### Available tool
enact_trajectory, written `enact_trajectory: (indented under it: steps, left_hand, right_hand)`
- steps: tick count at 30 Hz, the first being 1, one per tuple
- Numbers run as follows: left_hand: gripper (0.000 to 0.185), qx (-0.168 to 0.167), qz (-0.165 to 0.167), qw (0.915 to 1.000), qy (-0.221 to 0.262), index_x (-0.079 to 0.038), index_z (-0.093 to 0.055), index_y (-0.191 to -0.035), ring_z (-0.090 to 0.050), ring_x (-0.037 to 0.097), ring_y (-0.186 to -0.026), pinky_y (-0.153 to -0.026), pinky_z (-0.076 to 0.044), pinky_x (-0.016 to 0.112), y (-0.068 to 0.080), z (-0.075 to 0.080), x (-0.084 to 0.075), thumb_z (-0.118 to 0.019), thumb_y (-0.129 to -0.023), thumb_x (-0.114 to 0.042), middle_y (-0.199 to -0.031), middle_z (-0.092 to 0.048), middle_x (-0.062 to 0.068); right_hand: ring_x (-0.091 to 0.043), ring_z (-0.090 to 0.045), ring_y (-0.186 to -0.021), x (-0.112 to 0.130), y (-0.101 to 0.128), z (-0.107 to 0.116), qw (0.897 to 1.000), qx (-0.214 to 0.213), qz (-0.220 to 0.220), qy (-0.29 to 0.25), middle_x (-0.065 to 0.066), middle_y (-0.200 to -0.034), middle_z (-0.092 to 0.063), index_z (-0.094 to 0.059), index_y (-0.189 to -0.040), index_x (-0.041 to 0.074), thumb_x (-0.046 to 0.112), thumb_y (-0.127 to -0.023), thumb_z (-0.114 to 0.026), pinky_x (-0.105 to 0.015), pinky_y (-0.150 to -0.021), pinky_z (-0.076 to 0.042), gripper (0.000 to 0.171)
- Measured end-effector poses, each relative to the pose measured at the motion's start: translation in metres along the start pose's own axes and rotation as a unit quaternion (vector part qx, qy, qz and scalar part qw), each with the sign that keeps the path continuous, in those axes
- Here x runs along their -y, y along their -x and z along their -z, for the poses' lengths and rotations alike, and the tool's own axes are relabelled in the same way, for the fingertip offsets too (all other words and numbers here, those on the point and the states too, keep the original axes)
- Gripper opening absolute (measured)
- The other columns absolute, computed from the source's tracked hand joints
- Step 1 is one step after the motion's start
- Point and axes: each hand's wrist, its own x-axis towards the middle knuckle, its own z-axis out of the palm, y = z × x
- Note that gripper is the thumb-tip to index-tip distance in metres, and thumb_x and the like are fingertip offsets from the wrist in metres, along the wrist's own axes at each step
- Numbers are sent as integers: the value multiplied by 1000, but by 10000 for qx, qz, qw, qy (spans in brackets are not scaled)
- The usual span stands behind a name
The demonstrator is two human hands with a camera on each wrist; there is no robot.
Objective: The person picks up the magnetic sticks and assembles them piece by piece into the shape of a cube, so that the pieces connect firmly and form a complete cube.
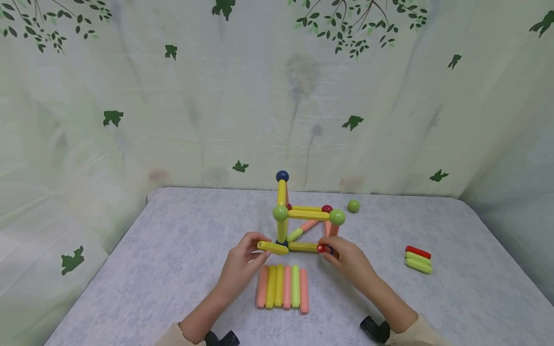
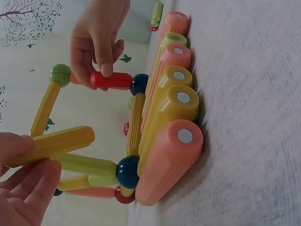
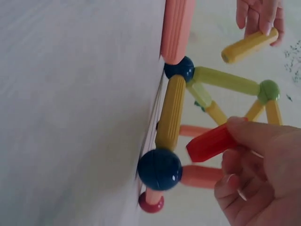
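On the grey counter (image 1: pixel 195 293), before a leaf-printed curtain (image 1: pixel 207 120), one frame of rods and balls (image 1: pixel 308 215) is set. Near its front corners, one yellow rod (image 1: pixel 272 248) is pinched by the left hand (image 1: pixel 243 261) and one red rod (image 2: pixel 111 80) by the right hand (image 1: pixel 347 255). Both are judged light, stiff, slightly slippery, best gripped mid-length. Six rods (image 1: pixel 279 287) are laid in front, three more rods (image 1: pixel 418 261) at right; one loose ball (image 1: pixel 353 206) is seen behind.
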Motion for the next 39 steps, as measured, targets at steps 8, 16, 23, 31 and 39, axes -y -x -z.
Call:
enact_trajectory:
  steps: [8,16,23,31,39]
  left_hand:
    - [28,283,3,9989,375,-7,-52,-107,-58,15,-97,-74,-49,27,-11,-19,-3,-64,-82,-3,-102,-59,1]
    - [25,630,-152,9955,688,3,-49,-106,-59,22,-97,-74,-49,29,-18,-32,-32,-59,-83,6,-104,-58,14]
    - [25,529,-406,9963,538,-1,-51,-108,-59,19,-95,-73,-50,28,-20,-41,-23,-59,-84,2,-103,-59,10]
    - [46,891,-729,9929,-302,-18,-44,-132,-52,10,-81,-67,-47,22,-22,-45,-3,-56,-89,-9,-108,-50,-2]
    - [24,1300,-271,9874,-859,-13,-57,-107,-54,9,-85,-72,-47,22,-28,-50,-5,-63,-85,-21,-100,-59,-4]
  right_hand:
    - [-8,-51,-72,4,-7,-8,9984,17,-124,558,3,-86,-60,-64,-96,9,7,-73,-74,-24,-63,-47,26]
    - [-8,-51,-71,4,-10,-12,9990,130,-338,243,1,-87,-60,-63,-98,6,5,-72,-74,-22,-62,-47,29]
    - [-8,-50,-69,2,-10,-14,9994,86,-303,107,1,-85,-60,-63,-98,7,4,-71,-74,-20,-61,-47,29]
    - [-8,-52,-69,0,-9,-14,9997,61,-253,-31,0,-86,-61,-63,-99,5,3,-72,-73,-20,-61,-47,29]
    - [-9,-55,-68,-2,-7,-13,9931,200,-464,-1058,-1,-89,-60,-60,-102,8,-2,-77,-67,-19,-60,-48,27]
